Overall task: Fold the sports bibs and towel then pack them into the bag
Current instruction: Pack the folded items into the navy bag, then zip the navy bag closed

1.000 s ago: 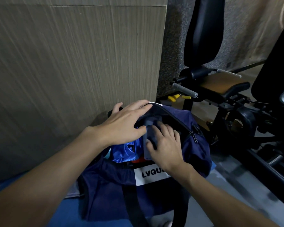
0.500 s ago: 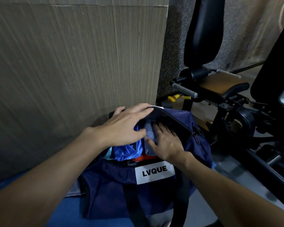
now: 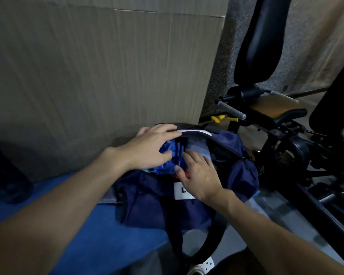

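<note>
A navy duffel bag [image 3: 240,175] with a white label lies open on a blue mat. Inside its mouth sit a shiny blue bib [image 3: 170,153], a sliver of red bib [image 3: 185,175] and a pale grey-blue folded towel [image 3: 199,148]. My left hand [image 3: 151,147] lies flat over the far left rim and the blue bib, fingers spread. My right hand [image 3: 199,175] rests palm down on the bag's near rim, fingers on the blue bib and the towel's edge, covering most of the label. Neither hand grips anything that I can see.
A tall cardboard sheet [image 3: 99,76] stands right behind the bag. A black gym machine [image 3: 286,126] with padded seat and handles crowds the right side. The blue mat [image 3: 99,231] extends to the left. A dark object [image 3: 6,175] sits at far left. A white shoe [image 3: 201,266] shows below.
My right hand slid back from deep in the bag's mouth to the near rim, over the label. The left hand stayed on the blue bib. The camera shifted slightly.
</note>
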A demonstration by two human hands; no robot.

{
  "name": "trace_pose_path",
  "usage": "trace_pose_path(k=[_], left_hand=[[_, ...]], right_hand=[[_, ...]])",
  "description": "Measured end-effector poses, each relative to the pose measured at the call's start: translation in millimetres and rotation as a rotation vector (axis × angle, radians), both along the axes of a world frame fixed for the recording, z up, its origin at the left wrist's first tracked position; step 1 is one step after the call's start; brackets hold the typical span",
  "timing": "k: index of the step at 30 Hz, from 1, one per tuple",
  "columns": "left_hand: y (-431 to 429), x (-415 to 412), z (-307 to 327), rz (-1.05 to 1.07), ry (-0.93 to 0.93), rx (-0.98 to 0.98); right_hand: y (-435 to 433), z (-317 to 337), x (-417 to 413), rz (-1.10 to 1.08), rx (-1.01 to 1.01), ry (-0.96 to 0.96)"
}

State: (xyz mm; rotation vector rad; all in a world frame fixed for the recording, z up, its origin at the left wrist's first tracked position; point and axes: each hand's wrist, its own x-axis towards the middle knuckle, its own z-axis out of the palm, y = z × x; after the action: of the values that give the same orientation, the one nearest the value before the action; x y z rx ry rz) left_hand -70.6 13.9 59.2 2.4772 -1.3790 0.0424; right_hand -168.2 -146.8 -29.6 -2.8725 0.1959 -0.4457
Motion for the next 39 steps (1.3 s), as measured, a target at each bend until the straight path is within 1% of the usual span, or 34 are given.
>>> trace_pose_path(k=[2,4,6,8,11,15,17,21,23,27,31,32,34,35,36,38,39], left_hand=[[32,-2,-7,0.073,0.047,-0.081],[69,-4,-16,0.165,0.077,-0.147],[109,-4,-26,0.244,0.061,-0.200],[150,-3,-32,0.353,0.045,-0.213],[206,1,-38,0.495,-0.020,-0.225],[263,8,-49,0.666,-0.062,-0.263],[283,10,-57,0.730,-0.077,-0.297],[307,17,-68,0.873,-0.165,-0.283],[313,25,-70,0.936,-0.192,-0.270],[319,48,-74,1.019,-0.133,-0.263],[326,60,-71,1.035,-0.211,-0.270],[327,63,-70,1.022,-0.184,-0.302],[329,63,-65,0.993,-0.021,-0.398],[330,62,-62,0.974,0.066,-0.432],[328,60,-60,0.951,0.113,-0.450],[322,49,-57,0.915,0.101,-0.478],[316,42,-55,0.909,0.080,-0.509]], right_hand=[[29,-3,3,0.068,0.031,-0.068],[65,-8,12,0.203,0.073,-0.144],[106,-12,23,0.362,0.123,-0.159],[147,-21,35,0.483,0.142,-0.125],[200,-50,55,0.575,0.155,0.015],[248,-89,75,0.548,0.073,0.310],[260,-106,78,0.508,0.004,0.404],[270,-121,78,0.431,-0.127,0.376],[271,-122,77,0.430,-0.135,0.374],[272,-118,76,0.433,-0.143,0.384],[272,-117,77,0.448,-0.126,0.393],[272,-117,78,0.459,-0.117,0.407],[268,-112,82,0.502,-0.064,0.453],[263,-106,83,0.521,-0.012,0.476],[257,-99,85,0.537,0.046,0.481],[240,-82,85,0.564,0.106,0.401],[229,-73,85,0.560,0.075,0.333]])
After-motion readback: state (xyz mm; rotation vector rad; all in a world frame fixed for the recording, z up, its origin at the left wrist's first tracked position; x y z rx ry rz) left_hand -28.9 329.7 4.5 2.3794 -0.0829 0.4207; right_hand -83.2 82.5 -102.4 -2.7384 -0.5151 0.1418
